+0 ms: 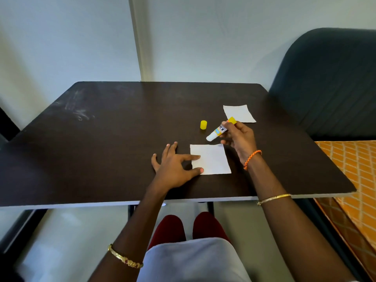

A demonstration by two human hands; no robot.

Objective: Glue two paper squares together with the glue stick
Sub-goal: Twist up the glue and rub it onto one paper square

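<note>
i am pinning the near paper square [210, 159], white and flat at centre frame, with my left hand [175, 166] spread open, fingertips on its left edge. my right hand [239, 139] is gripping the uncapped glue stick [220, 129] just above it; i should be stroking evenly to every edge.

Bare forearms wear gold bangles [273, 199] (plus an orange braided wristband [251, 159]).

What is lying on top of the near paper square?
The left hand rests its index finger and thumb on the near paper square at its left edge. The rest is bare; any glue on it cannot be made out.
</note>
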